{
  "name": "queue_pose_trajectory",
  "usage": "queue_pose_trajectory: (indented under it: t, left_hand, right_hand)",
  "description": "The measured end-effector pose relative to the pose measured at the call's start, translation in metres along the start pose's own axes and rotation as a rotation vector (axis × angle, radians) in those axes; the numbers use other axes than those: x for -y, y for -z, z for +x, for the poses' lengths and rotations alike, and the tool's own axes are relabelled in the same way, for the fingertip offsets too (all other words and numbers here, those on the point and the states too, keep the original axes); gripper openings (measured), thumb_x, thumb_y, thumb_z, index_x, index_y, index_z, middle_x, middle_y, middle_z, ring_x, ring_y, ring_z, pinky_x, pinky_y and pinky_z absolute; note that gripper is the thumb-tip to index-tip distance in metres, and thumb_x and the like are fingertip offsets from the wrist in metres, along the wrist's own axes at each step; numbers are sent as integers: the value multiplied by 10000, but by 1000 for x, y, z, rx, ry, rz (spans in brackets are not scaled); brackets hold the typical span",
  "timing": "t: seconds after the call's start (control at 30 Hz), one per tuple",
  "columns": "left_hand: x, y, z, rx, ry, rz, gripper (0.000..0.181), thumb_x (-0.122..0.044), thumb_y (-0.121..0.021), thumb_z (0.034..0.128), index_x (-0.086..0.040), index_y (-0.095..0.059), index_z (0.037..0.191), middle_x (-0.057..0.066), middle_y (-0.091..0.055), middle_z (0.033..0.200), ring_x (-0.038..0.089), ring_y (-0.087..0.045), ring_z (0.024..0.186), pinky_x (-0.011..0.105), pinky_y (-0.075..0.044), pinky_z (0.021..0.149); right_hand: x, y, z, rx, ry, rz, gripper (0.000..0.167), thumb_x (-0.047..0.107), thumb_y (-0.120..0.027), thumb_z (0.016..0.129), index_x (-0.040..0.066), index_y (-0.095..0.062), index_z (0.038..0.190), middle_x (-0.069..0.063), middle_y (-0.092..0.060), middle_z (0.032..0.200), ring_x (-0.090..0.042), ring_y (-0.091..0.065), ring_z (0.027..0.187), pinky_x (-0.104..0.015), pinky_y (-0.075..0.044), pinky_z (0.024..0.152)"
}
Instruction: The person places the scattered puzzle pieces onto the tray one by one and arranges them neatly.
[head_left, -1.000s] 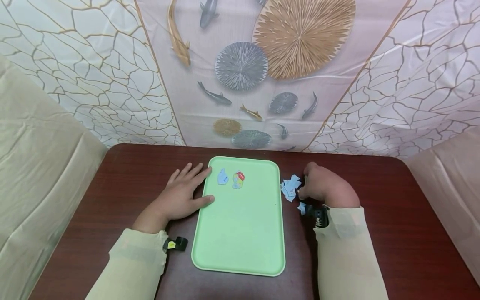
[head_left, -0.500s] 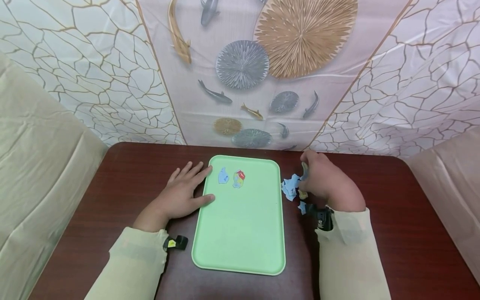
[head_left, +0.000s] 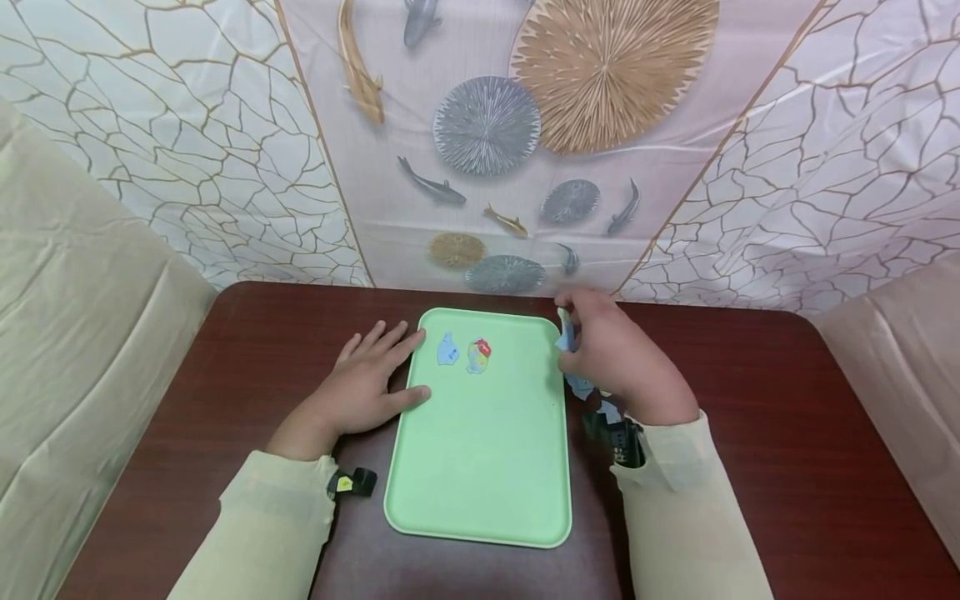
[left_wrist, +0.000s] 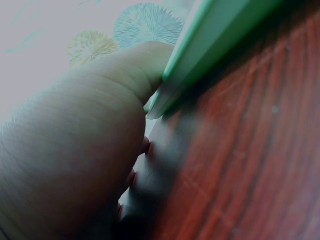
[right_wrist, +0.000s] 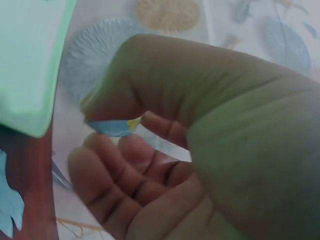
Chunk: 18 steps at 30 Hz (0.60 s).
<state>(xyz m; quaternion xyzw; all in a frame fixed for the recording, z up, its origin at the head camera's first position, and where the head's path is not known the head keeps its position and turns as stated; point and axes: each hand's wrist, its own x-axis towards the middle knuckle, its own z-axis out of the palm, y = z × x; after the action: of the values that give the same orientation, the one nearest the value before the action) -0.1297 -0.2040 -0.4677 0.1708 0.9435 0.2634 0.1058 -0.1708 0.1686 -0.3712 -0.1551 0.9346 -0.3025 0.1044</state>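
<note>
Between the thumb and fingers of my right hand (head_left: 618, 350) I pinch a flat light-blue puzzle piece (head_left: 566, 330), over the tray's upper right edge. The right wrist view shows the held piece (right_wrist: 114, 127) with a yellow patch on it. My left hand (head_left: 360, 396) rests with spread fingers at the left side of the green tray (head_left: 480, 467), thumb and index finger over its rim. On the tray lie a blue piece (head_left: 447, 349) and a red, yellow and blue piece (head_left: 478, 356), apart from each other.
More light-blue pieces (head_left: 578, 386) lie on the table to the right of the tray, partly hidden under my right hand. The dark red-brown table (head_left: 787, 417) meets a patterned cloth (head_left: 495, 183) along its back edge.
My right hand has lifted a blue piece from the pile and carried it left to the tray's upper right edge. The left hand has stayed in place.
</note>
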Motion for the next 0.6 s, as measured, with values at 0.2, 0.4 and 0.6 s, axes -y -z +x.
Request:
queue_pose_trajectory:
  t: [0.2,0.4,0.6]
  left_hand:
    - [1,-1,1,-2,1,6,914,-685,-649,1072,-364,-224,1815,66,-152,1908,399,-15,1783,704,0,1396]
    - [0,0,0,0,2,4,912,-677,-651,1075,-360,-224,1815,70,-154,1907,398,-15,1783,701,2,1397]
    - [0,0,0,0,0,3,906,-667,-653,1078,-350,-235,1815,78,-161,1905,403,-19,1782,702,3,1397]
  right_hand:
    - [6,-20,10,-12,40,53,720,-42,-786,876,15,-531,1547,-180,-560,1335,-285,-641,960,-393,-572,798]
    - [12,-37,17,-4,67,-4,727,6,-815,867,41,-563,1547,-166,-581,1347,-240,-673,930,-381,-585,830]
    - [15,-50,22,18,70,-17,704,23,-828,885,55,-569,1539,-165,-596,1310,-200,-669,888,-363,-581,802]
